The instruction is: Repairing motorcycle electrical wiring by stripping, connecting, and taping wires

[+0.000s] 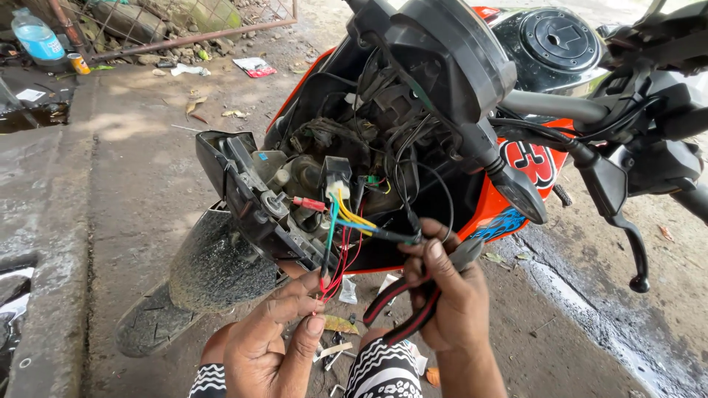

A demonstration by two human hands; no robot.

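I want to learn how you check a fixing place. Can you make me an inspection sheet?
Surface: dirt ground, damp at right.
Job's things: orange motorbike, front opened; pliers with red-black handles.
Clutter: small parts and scraps under the hands; litter, blue bottle far off.
Hands: left hand pinches red wires; right hand holds the pliers at the wire bundle.
Cables: coloured wires hang loose from the front.
Surroundings: muddy front tyre, rubble.

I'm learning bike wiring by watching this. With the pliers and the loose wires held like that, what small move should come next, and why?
Probably bring the pliers up to the wire ends. The left hand pinches the red wires taut below the open headlight housing, while the right hand grips the red-and-black handles beside the coloured wires.
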